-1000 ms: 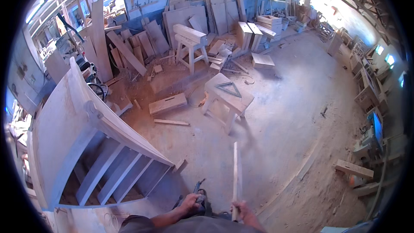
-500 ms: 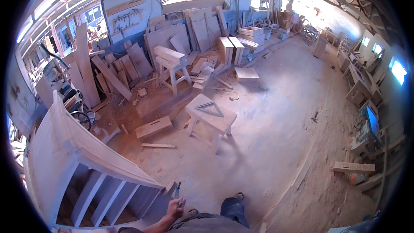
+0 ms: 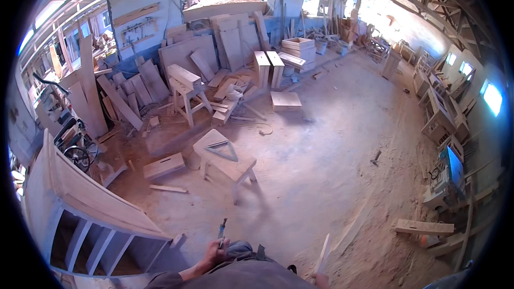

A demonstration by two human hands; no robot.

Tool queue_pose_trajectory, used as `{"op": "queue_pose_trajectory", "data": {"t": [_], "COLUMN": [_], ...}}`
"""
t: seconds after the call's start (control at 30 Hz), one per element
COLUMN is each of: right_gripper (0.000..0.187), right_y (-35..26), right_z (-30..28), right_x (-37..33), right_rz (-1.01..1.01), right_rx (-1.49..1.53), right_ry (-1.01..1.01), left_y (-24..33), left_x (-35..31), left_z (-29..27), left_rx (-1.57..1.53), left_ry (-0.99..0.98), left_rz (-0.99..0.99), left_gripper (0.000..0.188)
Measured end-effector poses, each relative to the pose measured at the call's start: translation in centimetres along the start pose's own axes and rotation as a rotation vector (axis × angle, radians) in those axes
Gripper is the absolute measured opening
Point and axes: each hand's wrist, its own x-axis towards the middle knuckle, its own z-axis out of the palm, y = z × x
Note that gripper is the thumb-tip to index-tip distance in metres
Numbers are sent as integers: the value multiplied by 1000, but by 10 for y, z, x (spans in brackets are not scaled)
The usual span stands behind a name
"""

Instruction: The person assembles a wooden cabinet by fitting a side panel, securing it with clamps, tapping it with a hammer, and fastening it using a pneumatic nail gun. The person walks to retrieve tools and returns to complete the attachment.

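My left hand [image 3: 214,252] is closed around a slim hand tool [image 3: 222,228] with a blue section and a dark upper end; its exact kind cannot be made out. At the lower edge, my right hand [image 3: 320,280] grips a narrow pale wooden strip [image 3: 324,252] that points away from me. To the left of my left hand stands a large wooden cabinet [image 3: 99,192] with open compartments. Ahead, a wooden stool [image 3: 235,168] carries a triangular set square [image 3: 223,151].
A wooden block [image 3: 163,166] and a thin stick [image 3: 168,188] lie left of the stool. Farther off are a sawhorse-like stand [image 3: 184,77], a low wooden box [image 3: 286,101] and boards [image 3: 187,53] against the wall. On the right lies a plank [image 3: 424,227] near a screen [image 3: 455,166].
My view has shifted, so the stool and cabinet sit farther left. My right hand has come into view with the wooden strip. My left hand still holds the tool.
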Motion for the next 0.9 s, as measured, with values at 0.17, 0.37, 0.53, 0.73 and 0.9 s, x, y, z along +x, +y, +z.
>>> {"op": "queue_pose_trajectory", "data": {"t": [0.17, 0.37, 0.53, 0.73, 0.9], "right_gripper": [30, 38, 46, 42, 37], "right_y": [-135, -314, -311, -324, -466], "right_z": [-22, -50, -145, -162, -120], "right_x": [59, 117, 160, 136, 262], "right_rz": [-51, -138, -177, -82, 146], "right_rx": [214, 320, -24, 267, 378], "right_ry": [123, 161, 559, 197, 218], "left_y": [47, 105, 168, 270, 390], "left_x": [87, 207, 326, 506, 620], "left_z": [84, 165, 240, 329, 442], "left_rx": [-264, -486, -474, -238, -92], "left_ry": [45, 27, -73, -105, -94], "left_rz": [41, -66, -86, 151, 250], "left_gripper": [37, 41, 47, 47, 40]}}
